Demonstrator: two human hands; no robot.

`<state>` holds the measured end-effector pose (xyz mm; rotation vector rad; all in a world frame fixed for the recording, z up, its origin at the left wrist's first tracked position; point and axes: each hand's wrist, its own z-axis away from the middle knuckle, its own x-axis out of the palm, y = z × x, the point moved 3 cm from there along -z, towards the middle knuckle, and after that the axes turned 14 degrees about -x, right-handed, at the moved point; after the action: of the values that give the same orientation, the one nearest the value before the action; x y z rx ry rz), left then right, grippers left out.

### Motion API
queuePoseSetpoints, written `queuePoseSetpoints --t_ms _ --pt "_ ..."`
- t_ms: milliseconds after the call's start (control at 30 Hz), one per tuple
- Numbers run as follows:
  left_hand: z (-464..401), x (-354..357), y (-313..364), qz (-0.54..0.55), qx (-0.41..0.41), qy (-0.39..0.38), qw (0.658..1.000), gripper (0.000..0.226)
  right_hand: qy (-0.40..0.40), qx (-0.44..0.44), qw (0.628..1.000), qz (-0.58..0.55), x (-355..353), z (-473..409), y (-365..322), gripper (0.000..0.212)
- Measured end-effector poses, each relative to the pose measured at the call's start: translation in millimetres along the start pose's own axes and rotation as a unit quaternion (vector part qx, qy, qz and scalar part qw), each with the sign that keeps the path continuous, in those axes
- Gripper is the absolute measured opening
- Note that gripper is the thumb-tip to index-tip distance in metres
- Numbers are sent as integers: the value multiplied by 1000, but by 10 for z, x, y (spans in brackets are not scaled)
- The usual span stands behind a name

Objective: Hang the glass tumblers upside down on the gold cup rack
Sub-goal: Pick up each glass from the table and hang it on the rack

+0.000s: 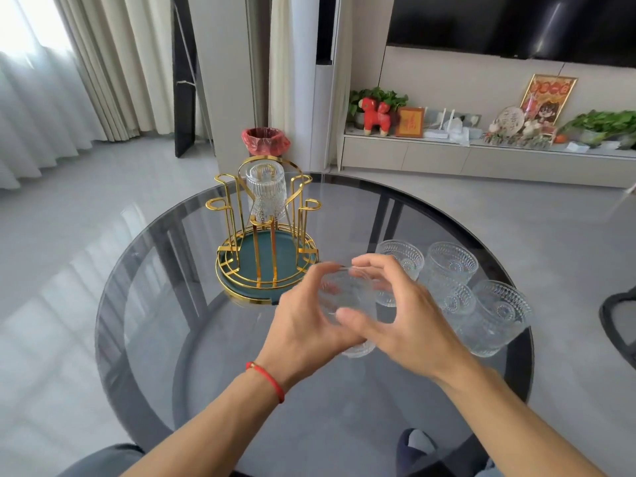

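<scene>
The gold cup rack (265,235) with a teal base stands on the far left part of the round glass table (155,304). One glass tumbler (265,194) hangs upside down on a rear peg. Both hands hold another tumbler (344,297) above the table, just right of the rack's base. My left hand (306,325) wraps its left side; my right hand (395,315) grips its right side, thumb across the front. Several more tumblers (451,266) stand upright to the right, partly hidden by my right hand.
A red-lined bin (265,141) stands on the floor behind the rack. A low cabinet (481,160) with ornaments runs along the back wall. A dark chair edge (619,321) shows at the right. My foot (416,445) is visible through the table.
</scene>
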<state>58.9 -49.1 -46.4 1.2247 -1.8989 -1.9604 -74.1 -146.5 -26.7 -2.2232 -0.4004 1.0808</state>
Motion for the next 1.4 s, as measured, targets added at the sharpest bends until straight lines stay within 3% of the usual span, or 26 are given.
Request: queuePoseSetpoints --t_ms 100,167,233,300,367,433,533,633,700,800,1033,1200,1400 --pt "-59 -189 -52 148 -147 27 978 77 13 40 997 -68 119 -7 26 52" --pt "-86 -249 -77 282 -236 3 930 70 12 103 988 -114 225 -16 31 46" --pt "-82 -273 -77 381 -275 -28 882 65 14 152 963 -221 342 -37 35 41" --pt "-67 -278 -91 418 -282 -44 863 65 32 170 934 -311 418 -68 14 37" --pt "-64 -267 -120 424 -284 -58 858 63 50 155 929 -331 440 -91 -6 36" --pt "-93 -298 -119 355 -279 -71 889 56 76 145 932 -324 426 -82 35 38" --pt "-186 -445 -116 145 -224 -75 961 50 135 136 944 -269 308 -81 88 51" --pt "-273 -597 -195 32 -161 -10 986 45 176 104 962 -183 136 -119 72 57" --pt "-339 -662 -351 -130 -128 37 983 46 203 87 959 -178 43 -186 47 54" --pt "-418 -663 -597 -333 -89 39 938 52 242 66 953 -172 -116 -393 -45 48" --pt "-460 -529 -678 -419 -64 31 905 44 239 -45 952 -183 -253 -1640 -701 61" --pt "-444 -534 -713 -428 -60 39 901 45 169 -49 981 -80 128 -2537 -942 67" --pt "-390 -580 -746 -425 -31 40 904 47 65 -42 995 61 643 -2978 -823 73"
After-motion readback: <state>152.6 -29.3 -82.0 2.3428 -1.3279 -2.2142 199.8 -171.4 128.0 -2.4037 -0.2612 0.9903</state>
